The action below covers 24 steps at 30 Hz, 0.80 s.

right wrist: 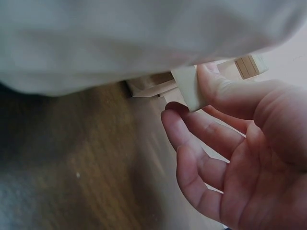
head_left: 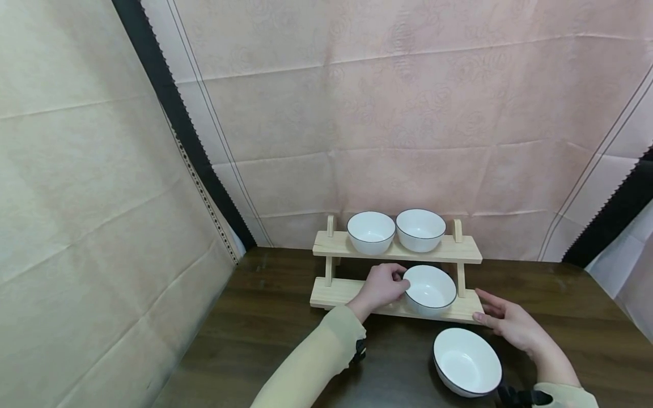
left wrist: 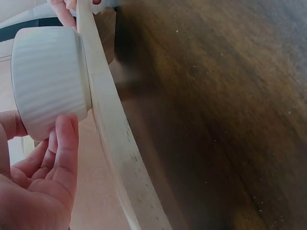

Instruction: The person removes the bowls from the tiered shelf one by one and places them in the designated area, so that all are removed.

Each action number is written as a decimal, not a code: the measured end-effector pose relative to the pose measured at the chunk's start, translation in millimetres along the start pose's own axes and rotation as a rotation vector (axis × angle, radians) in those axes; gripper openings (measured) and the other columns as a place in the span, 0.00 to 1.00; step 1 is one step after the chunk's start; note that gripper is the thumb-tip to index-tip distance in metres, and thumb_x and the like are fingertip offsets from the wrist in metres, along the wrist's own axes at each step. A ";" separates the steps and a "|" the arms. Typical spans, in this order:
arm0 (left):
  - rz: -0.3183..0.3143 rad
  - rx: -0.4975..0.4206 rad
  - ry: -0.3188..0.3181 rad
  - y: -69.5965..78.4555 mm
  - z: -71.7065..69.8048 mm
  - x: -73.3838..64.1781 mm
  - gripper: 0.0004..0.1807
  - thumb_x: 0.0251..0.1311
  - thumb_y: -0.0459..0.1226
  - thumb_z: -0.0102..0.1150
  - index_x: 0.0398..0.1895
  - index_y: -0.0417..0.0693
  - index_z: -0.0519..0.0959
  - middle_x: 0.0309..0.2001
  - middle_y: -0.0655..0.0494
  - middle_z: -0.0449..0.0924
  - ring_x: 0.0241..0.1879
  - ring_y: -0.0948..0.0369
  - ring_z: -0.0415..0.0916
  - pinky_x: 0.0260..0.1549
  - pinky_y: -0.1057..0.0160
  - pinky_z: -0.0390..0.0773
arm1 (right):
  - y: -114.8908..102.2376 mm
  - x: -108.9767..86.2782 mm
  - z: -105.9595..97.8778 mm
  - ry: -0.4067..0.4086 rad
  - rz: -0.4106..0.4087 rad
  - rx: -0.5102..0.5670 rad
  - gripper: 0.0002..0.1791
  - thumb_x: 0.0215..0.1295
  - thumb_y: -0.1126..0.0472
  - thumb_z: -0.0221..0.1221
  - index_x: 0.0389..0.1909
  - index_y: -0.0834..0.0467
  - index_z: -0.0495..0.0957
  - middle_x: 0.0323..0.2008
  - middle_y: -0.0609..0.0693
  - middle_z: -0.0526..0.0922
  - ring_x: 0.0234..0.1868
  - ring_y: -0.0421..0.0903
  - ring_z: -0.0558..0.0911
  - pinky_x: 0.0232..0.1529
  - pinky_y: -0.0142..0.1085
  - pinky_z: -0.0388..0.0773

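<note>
the left hand (head_left: 381, 286) pinches a white ribbed bowl (head_left: 430, 288) by its left side, thumb at the rim and fingers against the outer wall; the bowl sits upright on the lower shelf board (head_left: 336, 292) of a two-tier wooden rack (head_left: 395, 255), toward the right. the right hand (head_left: 510, 323) grasps that board's right end between thumb and fingers. to do this well, i would brace the rack with the right, nudge the bowl level, and loosen the left fingers only once the base is flat. mind the edges: the bowl lies close to the board's front edge, and the right upright post (head_left: 461, 279) is just beside it, so room is tight there. bare board runs leftward, the freer way to slide. the upper shelf board (head_left: 331, 245), bearing a left upper bowl (head_left: 371, 226) and right upper bowl (head_left: 420, 225), limits lifting behind. a front bowl (head_left: 467, 361) stands on the dark wooden table (head_left: 255, 340) near the right hand, so draw that arm back wide of it
</note>
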<state>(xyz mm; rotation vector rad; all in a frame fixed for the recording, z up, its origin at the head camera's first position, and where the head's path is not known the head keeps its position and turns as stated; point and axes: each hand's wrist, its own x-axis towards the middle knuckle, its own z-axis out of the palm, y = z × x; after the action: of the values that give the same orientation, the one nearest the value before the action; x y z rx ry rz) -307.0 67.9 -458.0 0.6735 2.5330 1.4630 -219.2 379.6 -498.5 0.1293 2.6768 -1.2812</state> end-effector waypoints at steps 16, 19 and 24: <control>-0.024 0.016 0.091 1.7 11.4 -4.1 0.18 0.69 0.34 0.63 0.59 0.39 0.86 0.28 0.60 0.77 0.26 0.68 0.72 0.28 0.72 0.71 | 1.5 -0.9 1.2 -0.006 0.007 0.004 0.48 0.79 0.47 0.64 0.86 0.67 0.52 0.73 0.79 0.73 0.63 0.64 0.87 0.54 0.53 0.89; -0.034 -0.026 0.091 3.0 12.6 -5.2 0.18 0.70 0.34 0.61 0.60 0.38 0.85 0.26 0.59 0.77 0.22 0.68 0.74 0.25 0.72 0.73 | 0.6 -0.6 0.3 -0.009 0.003 0.005 0.48 0.80 0.47 0.63 0.86 0.67 0.52 0.73 0.79 0.72 0.64 0.65 0.86 0.54 0.54 0.89; -0.046 -0.074 0.095 3.1 14.8 -5.1 0.19 0.71 0.32 0.60 0.62 0.37 0.83 0.25 0.60 0.76 0.18 0.68 0.76 0.23 0.73 0.73 | -0.8 -1.0 -0.6 -0.017 -0.006 0.012 0.48 0.80 0.48 0.63 0.86 0.68 0.51 0.73 0.79 0.72 0.64 0.65 0.86 0.55 0.54 0.89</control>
<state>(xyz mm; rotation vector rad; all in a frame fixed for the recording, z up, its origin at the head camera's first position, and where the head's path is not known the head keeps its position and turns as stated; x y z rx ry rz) -296.6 78.6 -463.5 0.5439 2.5308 1.6005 -218.4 379.5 -497.3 0.1119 2.6575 -1.2950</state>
